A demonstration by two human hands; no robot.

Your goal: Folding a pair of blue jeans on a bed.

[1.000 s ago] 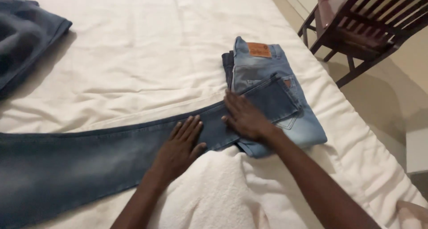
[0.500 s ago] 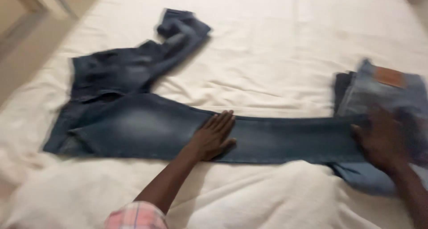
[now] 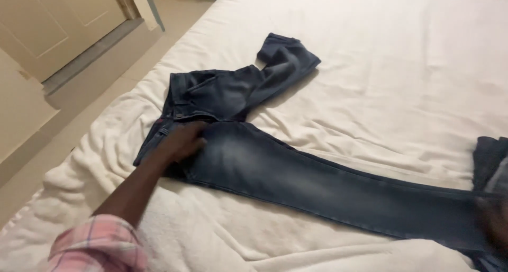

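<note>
Dark blue jeans (image 3: 296, 179) lie spread across the white bed (image 3: 402, 65), one leg stretched to the right, the other bent up toward the far side. My left hand (image 3: 182, 141) rests flat on the jeans near the waistband, fingers together on the denim. At the right edge my right hand (image 3: 497, 224) is only partly visible and blurred, lying on the end of the stretched leg. A folded stack of jeans (image 3: 489, 161) shows at the right edge beside it.
The bed's left edge drops to a beige floor (image 3: 100, 87), with a cream door (image 3: 58, 18) beyond. White sheet and a rumpled towel-like blanket (image 3: 222, 240) cover the near side. My left sleeve is pink plaid.
My left hand slid left along the jeans leg from the middle to the waistband. The view swung left, so the folded stack and my right hand moved to the right edge.
</note>
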